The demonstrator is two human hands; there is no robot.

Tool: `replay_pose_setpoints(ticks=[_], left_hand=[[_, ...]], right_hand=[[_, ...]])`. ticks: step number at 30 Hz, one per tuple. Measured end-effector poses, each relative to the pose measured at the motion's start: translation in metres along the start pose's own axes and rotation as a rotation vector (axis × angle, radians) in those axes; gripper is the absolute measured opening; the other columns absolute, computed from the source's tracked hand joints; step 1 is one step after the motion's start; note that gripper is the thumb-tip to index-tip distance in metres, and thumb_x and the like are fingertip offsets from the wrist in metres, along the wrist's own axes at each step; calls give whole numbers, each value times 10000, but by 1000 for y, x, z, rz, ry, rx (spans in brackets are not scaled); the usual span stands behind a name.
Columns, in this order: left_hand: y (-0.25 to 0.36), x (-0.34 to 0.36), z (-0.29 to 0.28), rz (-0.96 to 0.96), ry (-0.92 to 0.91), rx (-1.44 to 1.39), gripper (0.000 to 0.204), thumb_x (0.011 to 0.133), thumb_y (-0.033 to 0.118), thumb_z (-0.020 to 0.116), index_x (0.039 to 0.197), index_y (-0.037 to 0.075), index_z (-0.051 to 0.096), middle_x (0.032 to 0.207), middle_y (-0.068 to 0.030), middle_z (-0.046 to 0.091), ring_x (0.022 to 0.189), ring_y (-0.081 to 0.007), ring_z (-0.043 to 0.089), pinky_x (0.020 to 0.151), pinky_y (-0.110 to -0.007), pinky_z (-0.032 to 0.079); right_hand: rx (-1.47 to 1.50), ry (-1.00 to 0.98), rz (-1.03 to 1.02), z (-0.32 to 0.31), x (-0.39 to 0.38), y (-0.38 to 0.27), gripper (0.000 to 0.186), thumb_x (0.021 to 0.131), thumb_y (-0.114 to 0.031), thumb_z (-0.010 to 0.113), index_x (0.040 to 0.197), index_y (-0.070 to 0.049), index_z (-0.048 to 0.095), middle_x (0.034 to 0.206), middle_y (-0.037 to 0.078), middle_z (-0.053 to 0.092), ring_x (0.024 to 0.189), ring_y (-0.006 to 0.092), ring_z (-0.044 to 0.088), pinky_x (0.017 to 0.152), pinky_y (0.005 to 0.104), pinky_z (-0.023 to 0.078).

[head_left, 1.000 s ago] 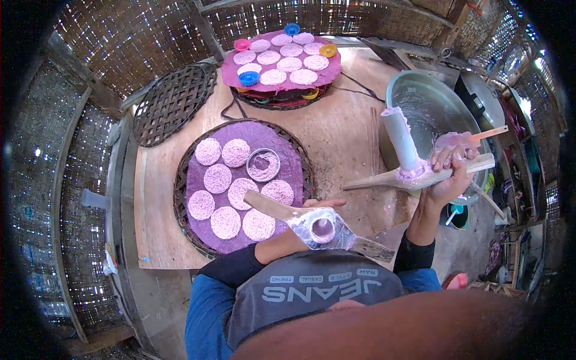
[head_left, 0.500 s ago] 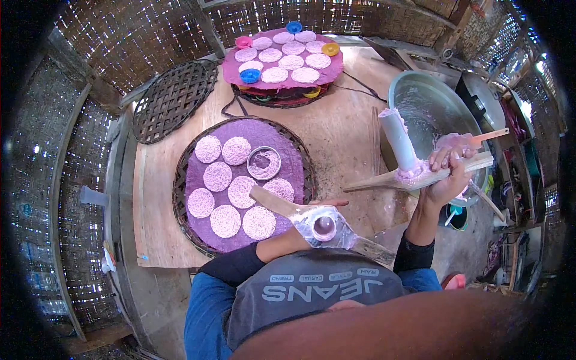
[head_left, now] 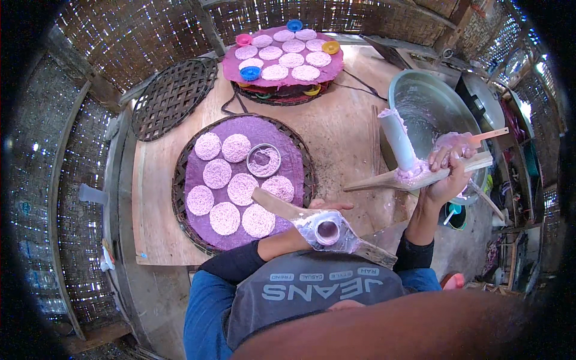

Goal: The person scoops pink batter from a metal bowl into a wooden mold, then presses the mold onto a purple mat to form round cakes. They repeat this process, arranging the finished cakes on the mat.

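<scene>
My left hand [head_left: 329, 205] is mostly hidden behind a wooden-handled press cylinder [head_left: 327, 233] held against my shirt; its fingers show past the far side. The tube's round mouth faces up, smeared with pink dough. On the right, my right hand [head_left: 451, 171] is closed around the wooden crossbar of a plunger [head_left: 398, 144], whose pale, dough-coated rod points up and left. A peach spatula [head_left: 492, 135], with a pink dough lump [head_left: 454, 143] at its end, lies against that hand. Pink noodle-like discs [head_left: 242, 189] lie on a purple cloth, beside a metal ring [head_left: 264, 160].
The cloth lines a round woven tray [head_left: 180, 207] on the wooden table. Behind it, another tray bears discs on purple cloth [head_left: 230, 67], with coloured cups around them. A lattice basket lid [head_left: 174, 99] leans at far left. A large basin [head_left: 414, 81] stands at right.
The press cylinder has shifted slightly right and down, and the visible fingers of my left hand have bent a little. My right hand and the plunger stay nearly where they were.
</scene>
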State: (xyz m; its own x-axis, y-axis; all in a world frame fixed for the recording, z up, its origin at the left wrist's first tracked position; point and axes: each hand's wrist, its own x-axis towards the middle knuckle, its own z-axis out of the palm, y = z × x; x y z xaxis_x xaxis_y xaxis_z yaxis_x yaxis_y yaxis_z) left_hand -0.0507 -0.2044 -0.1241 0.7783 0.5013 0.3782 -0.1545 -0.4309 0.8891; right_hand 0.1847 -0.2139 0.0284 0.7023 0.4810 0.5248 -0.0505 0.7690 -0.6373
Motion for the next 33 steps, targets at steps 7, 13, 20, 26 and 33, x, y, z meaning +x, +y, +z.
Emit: replay_pose_setpoints(ticks=[7,13,20,26,33], left_hand=[[-13,-5,9,-408,-19,-328,427,789,224,573,1183,77,497,1201,-54,514,1007,-190,486,844,-342,332],[-8,-4,4,-349,-46,-332,450,803,192,557,1229,77,467,1138,-51,539,996,-179,489,859,-320,343],[-5,0,3,-227,-67,-283,340,811,162,555,1134,60,522,924,-37,553,877,-151,526,841,-274,373],[11,18,-5,-8,162,-39,375,767,125,599,1108,45,465,941,-51,518,932,-190,496,871,-294,379],[47,54,-47,37,600,-898,559,729,199,705,1186,79,406,1057,-42,455,1057,-173,445,896,-315,415]], right_hand=[[23,-36,-3,-5,0,3,274,755,41,424,979,-106,365,634,37,398,406,121,367,401,274,376],[27,-33,0,-3,0,1,282,752,41,422,980,-112,359,661,40,415,407,123,371,401,275,376],[25,-26,-6,-5,-1,1,296,739,43,416,983,-111,352,700,38,429,413,122,374,405,259,372],[190,108,-72,0,7,12,267,740,10,455,954,-121,365,681,14,420,430,120,377,442,267,381],[528,258,233,27,-24,79,25,843,-135,397,840,-112,407,657,31,451,625,180,476,663,323,415]])
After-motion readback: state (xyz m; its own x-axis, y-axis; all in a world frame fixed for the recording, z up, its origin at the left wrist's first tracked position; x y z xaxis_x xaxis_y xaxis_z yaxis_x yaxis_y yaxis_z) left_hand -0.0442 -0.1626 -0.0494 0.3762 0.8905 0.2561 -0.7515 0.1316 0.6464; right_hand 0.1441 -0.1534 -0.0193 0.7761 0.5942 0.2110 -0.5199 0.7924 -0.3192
